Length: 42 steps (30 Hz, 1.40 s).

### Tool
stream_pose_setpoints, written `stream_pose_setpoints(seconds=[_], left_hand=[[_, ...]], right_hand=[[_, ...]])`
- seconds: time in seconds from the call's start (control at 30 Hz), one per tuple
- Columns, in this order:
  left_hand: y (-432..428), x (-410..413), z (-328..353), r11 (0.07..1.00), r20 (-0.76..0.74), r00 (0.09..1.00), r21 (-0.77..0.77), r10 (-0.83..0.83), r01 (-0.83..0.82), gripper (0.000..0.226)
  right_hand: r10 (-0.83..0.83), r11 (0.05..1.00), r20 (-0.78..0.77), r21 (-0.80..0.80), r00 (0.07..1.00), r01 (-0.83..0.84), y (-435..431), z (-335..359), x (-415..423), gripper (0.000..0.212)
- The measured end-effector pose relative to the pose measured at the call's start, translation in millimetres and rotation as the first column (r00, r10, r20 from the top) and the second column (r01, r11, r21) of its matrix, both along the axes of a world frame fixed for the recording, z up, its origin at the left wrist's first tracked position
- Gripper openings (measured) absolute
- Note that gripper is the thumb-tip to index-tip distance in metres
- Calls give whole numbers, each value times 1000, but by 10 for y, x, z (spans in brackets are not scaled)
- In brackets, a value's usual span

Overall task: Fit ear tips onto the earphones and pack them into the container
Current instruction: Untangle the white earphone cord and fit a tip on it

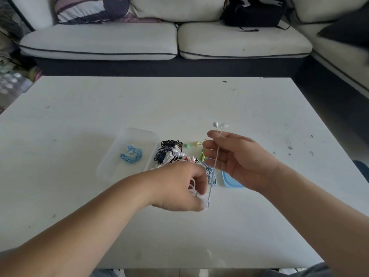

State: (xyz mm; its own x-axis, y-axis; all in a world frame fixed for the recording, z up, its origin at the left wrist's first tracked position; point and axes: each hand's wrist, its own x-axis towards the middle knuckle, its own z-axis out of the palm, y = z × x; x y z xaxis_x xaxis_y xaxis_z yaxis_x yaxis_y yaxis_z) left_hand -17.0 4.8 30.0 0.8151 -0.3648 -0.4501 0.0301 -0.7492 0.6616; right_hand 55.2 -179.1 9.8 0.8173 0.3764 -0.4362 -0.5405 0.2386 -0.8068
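Observation:
My right hand [233, 158] is raised over the table, palm toward me, with the cord of a white pair of earphones [219, 125] running across its fingers; both earbuds stick up above the fingertips. My left hand [179, 186] is blurred and grips the lower part of that white cord, looped near the plug. A clear plastic container [111, 166] lies open left of centre, with a coiled blue pair of earphones [131, 155] inside. A tangled pile of black, white and blue earphones [171, 153] sits between the container and my hands.
A blue lid [229, 180] lies partly under my right wrist. Small green and yellow ear tips [191, 145] lie behind the pile. The white table [79, 108] has a sofa [159, 41] beyond its far edge, with a black bag [251, 11] on it.

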Motion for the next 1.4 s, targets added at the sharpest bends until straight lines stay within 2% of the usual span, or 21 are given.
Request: stream_pose_setpoints(seconds=[0.1, 0.2, 0.3, 0.37, 0.43, 0.5, 0.63, 0.7, 0.73, 0.8, 0.93, 1.0, 1.1, 1.2, 1.33, 1.4], left_hand=[[-4, -20, -119, 985, -48, 996, 155, -71, 77, 21], [-2, 10, -222, 980, 9, 999, 197, -31, 29, 26], [9, 79, -240, 991, 75, 994, 97, 83, -90, 22], [-19, 137, -224, 967, 195, 947, -59, 256, -249, 9], [-71, 185, -218, 863, 257, 832, -272, 491, -425, 5], [-130, 199, -225, 741, 212, 734, -410, 645, -533, 4], [-241, 189, -222, 564, -10, 679, -549, 734, -617, 13], [-278, 179, -193, 456, -167, 670, -613, 723, -646, 13], [-289, 168, -184, 436, -227, 684, -623, 693, -649, 13], [-324, 135, -204, 477, -281, 728, -601, 625, -641, 15], [-408, 125, -302, 607, -242, 765, -488, 596, -627, 19], [-438, 137, -333, 625, -288, 769, -456, 571, -634, 20], [-472, 115, -375, 655, -377, 806, -471, 457, -591, 21], [-508, 76, -423, 671, -365, 844, -513, 394, -535, 24], [-521, 58, -445, 732, -268, 874, -477, 405, -486, 8], [-526, 61, -463, 748, -210, 874, -455, 438, -484, 7]], right_hand=[[-32, 999, 18, 6, 999, 32, -7, 2, -8, 20], [-47, 999, 47, -17, 998, 48, -18, -18, -30, 23], [-18, 992, 110, -122, 994, 32, -26, -34, -64, 23], [-8, 985, 131, -169, 991, 30, -22, -30, -111, 22], [-1, 988, 121, -150, 993, 19, -4, -35, -175, 21], [14, 992, 112, -125, 994, 0, 17, -40, -242, 22], [61, 997, 98, -53, 993, -56, -1, -19, -311, 24], [48, 995, 109, -88, 993, -39, -20, -25, -340, 24], [36, 991, 118, -131, 992, -20, -20, -49, -358, 24], [21, 973, 122, -232, 992, 8, -28, -127, -416, 24], [29, 920, 67, -392, 997, 0, -114, -249, -500, 27], [62, 884, 45, -466, 997, -34, -206, -269, -512, 29], [149, 821, -44, -551, 988, -148, -328, -281, -549, 44], [202, 827, -119, -510, 972, -235, -408, -299, -596, 51], [215, 877, -170, -400, 962, -267, -491, -284, -636, 31], [231, 888, -183, -362, 956, -284, -518, -273, -635, 30]])
